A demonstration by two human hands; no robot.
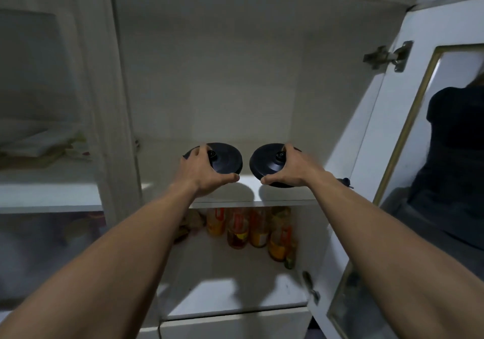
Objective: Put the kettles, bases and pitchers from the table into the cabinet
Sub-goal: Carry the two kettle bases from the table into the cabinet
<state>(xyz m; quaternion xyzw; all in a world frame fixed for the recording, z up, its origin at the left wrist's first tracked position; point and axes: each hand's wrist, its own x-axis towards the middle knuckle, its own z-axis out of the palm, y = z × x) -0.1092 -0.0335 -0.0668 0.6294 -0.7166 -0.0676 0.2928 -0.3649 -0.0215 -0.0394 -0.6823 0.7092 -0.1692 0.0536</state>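
Two round black kettle bases are tilted over the upper shelf [251, 189] of the open white cabinet. My left hand [203, 172] grips the left base [226, 159] by its near edge, thumb under the rim. My right hand [293, 169] grips the right base [267, 160] the same way. The bases sit side by side, a small gap between them, their shadows falling on the shelf front. No kettles or pitchers are in view.
Several bottles [258, 230] of orange and red liquid stand on the lower shelf. The cabinet's right door [387, 118] hangs open, its glass pane reflecting a dark figure. Left of the divider [117, 118], another compartment holds stacked flat items [42, 144].
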